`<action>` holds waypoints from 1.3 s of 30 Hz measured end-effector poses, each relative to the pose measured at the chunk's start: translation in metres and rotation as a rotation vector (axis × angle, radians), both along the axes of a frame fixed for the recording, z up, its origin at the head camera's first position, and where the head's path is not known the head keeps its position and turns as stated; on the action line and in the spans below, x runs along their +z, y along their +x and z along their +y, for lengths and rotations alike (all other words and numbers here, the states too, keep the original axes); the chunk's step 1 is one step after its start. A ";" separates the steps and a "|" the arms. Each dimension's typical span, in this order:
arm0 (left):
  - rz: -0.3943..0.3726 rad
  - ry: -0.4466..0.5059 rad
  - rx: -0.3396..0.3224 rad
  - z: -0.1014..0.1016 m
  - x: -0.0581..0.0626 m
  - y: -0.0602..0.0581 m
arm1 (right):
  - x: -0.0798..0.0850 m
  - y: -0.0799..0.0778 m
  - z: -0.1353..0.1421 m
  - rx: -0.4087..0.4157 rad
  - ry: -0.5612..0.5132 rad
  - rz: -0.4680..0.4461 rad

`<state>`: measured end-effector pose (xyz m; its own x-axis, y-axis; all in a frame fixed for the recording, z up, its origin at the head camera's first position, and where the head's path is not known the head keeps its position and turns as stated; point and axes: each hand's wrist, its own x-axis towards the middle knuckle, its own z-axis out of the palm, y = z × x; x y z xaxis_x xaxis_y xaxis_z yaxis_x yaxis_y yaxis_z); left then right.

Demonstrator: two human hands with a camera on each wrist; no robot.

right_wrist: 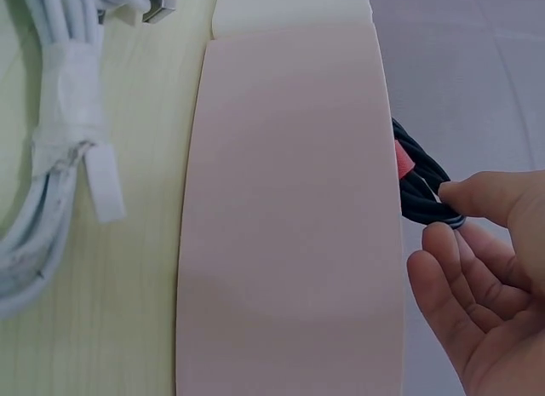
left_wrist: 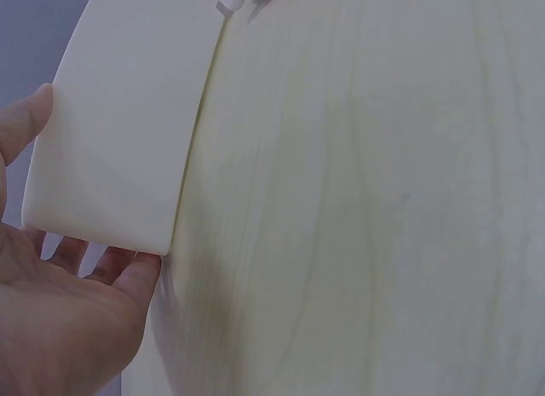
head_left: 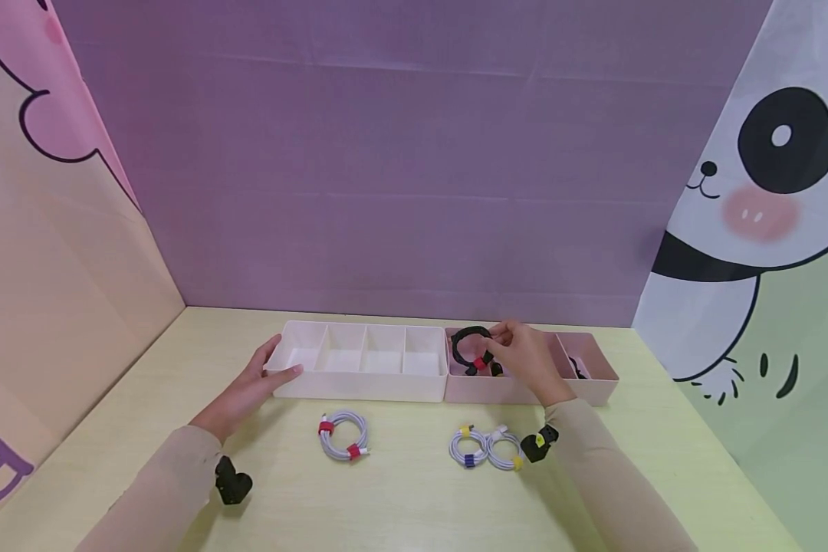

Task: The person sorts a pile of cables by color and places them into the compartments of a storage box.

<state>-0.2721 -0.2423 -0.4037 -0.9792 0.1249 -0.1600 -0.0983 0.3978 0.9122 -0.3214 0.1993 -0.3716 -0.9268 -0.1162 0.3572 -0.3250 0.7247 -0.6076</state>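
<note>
My right hand (head_left: 524, 356) pinches a coiled black cable (head_left: 458, 353) with a red tie (head_left: 479, 363) between thumb and fingertips. The coil is at the left part of the pink box (head_left: 490, 393), overlapping its left end in the head view. In the right wrist view, the black cable (right_wrist: 426, 204) shows behind the box wall, its lower part hidden. At the left end of the white divided box (head_left: 359, 388), my left hand (head_left: 248, 383) grips the corner. Its thumb is at the front rim and its fingers lie against the end wall, as the left wrist view shows.
Before the white box lies a coiled white cable (head_left: 345, 414) with red ties. Two more white coils (head_left: 468, 435) with yellow and blue ties lie before the pink box. Its right compartment holds a black cable (head_left: 577, 368). A purple backdrop (head_left: 400, 192) stands behind.
</note>
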 end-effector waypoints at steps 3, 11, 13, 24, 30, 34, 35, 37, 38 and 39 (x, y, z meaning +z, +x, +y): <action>0.004 0.010 -0.001 0.001 0.000 0.001 | -0.001 0.000 0.000 0.001 0.013 -0.005; 0.006 0.005 -0.001 0.001 0.000 0.001 | -0.002 -0.001 0.001 0.003 0.019 -0.011; 0.007 0.009 0.003 0.002 0.000 0.001 | -0.003 -0.001 0.001 0.001 0.022 -0.016; 0.012 0.014 0.005 0.001 -0.001 0.001 | 0.002 0.003 -0.001 0.035 0.053 -0.105; 0.001 0.009 0.002 0.001 0.001 0.003 | 0.006 0.006 -0.002 0.047 0.042 -0.120; 0.004 0.007 -0.001 0.001 0.002 0.004 | 0.007 0.008 -0.001 0.071 0.047 -0.083; 0.004 0.003 -0.002 0.001 0.003 0.004 | 0.008 0.009 -0.001 0.077 0.051 -0.073; 0.004 0.001 -0.004 0.002 0.003 0.004 | 0.008 0.011 0.000 0.091 0.052 -0.053; 0.004 0.000 -0.004 0.002 0.003 0.004 | 0.008 0.012 0.000 0.098 0.054 -0.044; 0.003 0.001 -0.004 0.002 0.003 0.005 | 0.007 0.013 0.000 0.104 0.055 -0.036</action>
<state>-0.2674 -0.2401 -0.4006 -0.9791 0.1292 -0.1573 -0.0943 0.3969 0.9130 -0.3083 0.1998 -0.3644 -0.9207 -0.2310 0.3146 -0.3791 0.7206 -0.5805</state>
